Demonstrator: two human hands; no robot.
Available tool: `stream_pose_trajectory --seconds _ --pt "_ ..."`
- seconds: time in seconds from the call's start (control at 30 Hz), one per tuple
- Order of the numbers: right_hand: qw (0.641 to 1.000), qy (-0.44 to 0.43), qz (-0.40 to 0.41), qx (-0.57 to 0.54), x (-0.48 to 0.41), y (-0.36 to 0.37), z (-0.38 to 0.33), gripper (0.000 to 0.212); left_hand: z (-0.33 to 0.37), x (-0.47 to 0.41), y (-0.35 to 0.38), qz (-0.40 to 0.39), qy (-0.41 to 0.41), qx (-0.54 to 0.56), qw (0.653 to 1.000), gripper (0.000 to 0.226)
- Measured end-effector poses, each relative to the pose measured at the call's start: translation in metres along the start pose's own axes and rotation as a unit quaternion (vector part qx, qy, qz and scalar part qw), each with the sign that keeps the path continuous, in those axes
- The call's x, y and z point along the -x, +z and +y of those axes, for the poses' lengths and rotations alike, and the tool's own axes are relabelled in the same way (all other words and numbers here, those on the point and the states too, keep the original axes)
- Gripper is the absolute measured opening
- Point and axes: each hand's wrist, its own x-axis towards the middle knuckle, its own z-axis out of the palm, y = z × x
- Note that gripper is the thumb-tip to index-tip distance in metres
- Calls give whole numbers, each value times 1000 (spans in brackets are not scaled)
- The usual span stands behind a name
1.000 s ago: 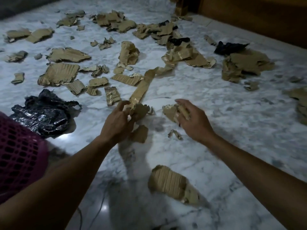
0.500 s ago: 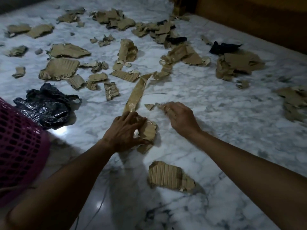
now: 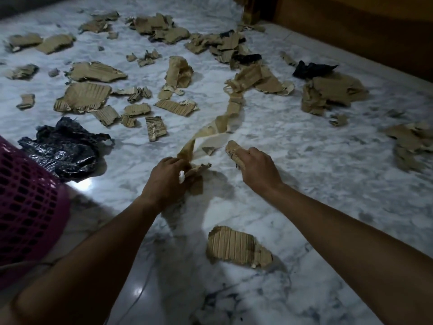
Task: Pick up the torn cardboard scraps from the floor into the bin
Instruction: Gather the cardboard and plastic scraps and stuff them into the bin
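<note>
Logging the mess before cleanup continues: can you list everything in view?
scraps: dozens, brown cardboard, scattered over the floor, mostly far half
near scrap: one, brown, corrugated, floor between the forearms
strip: one, brown, long, trailing from left hand to the far scraps
held scrap: one, brown, in right hand
black plastic: at least two crumpled pieces, one beside bin, one far right
bin: one, pink, mesh-walled, left edge
floor: one, white-grey marble, underneath everything
furniture: one, brown wood, top right
left hand: one, grips strip end and small scraps
right hand: one, grips held scrap
</note>
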Motion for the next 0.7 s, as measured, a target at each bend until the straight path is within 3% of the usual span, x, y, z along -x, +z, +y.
stream_pose_trajectory --seconds 0.17,0.2,0.3,0.37,0.47,0.53,0.6,0.7 --pt "984 92 -14 -154 24 -30 2 39 5 9 -13 -92 -131 34 987 88" --pt "971 120 -31 -204 31 -34 2 38 3 10 -13 -109 -155 33 981 89" --pt "918 139 -70 -365 47 -39 -6 35 10 11 -20 -123 -175 -20 977 43" --pt "901 105 -85 -413 56 -43 -17 41 16 9 -27 -112 -196 -17 974 37" --pt "922 34 -150 -356 74 -41 -35 47 18 9 -26 -95 -158 -48 982 48" --pt "954 -59 -214 -200 91 -34 -44 54 12 15 -18 -67 -112 -83 988 63" --pt "959 -139 -237 -70 107 -28 -48 65 6 21 -10 -62 -86 -75 992 68" --pt "955 -178 -234 -46 118 -29 -43 92 -2 25 -6 -76 -22 -8 997 72"
